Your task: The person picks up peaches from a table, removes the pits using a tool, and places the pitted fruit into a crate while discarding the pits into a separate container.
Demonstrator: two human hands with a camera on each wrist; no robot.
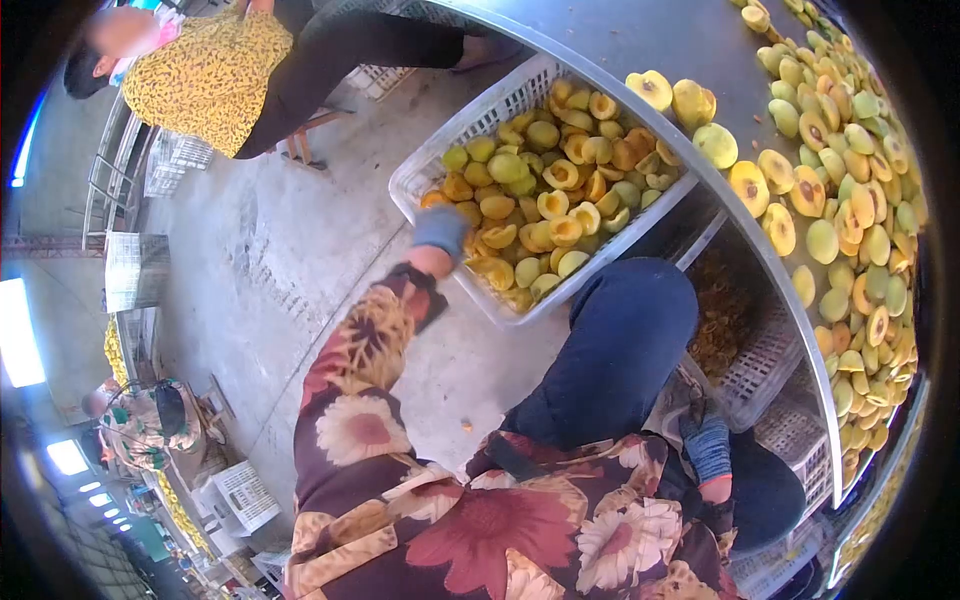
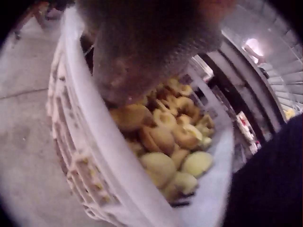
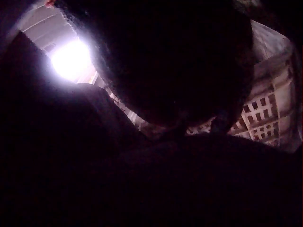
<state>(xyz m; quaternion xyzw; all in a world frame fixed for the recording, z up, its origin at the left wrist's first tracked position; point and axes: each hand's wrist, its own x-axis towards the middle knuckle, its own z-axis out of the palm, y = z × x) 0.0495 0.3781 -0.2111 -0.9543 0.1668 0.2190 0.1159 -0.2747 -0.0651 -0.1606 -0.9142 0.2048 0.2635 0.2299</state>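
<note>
A plastic crate (image 1: 402, 180) holds many green and orange fruit halves (image 1: 507, 168). The grey-gloved left hand (image 1: 440, 232) is at the crate's near left corner, blurred, with an orange half (image 1: 434, 199) by its fingertips. In the left wrist view, the hand (image 2: 142, 61) hangs over the fruit inside the crate's rim (image 2: 99, 123); whether it grips a piece cannot be told. The right hand (image 1: 708, 448), in a blue-grey glove, is low beside the dark-trousered legs, near a dark object too unclear to name. The right wrist view shows that hand (image 3: 175, 66) only as a dark shape.
A metal table (image 1: 700, 45) with a raised edge curves along the right, with many halved fruits (image 1: 855, 200) on it. Beneath it stands a crate (image 1: 765, 375) near dark scraps. One person (image 1: 205, 75) sits at upper left, another (image 1: 150, 425) farther off at lower left.
</note>
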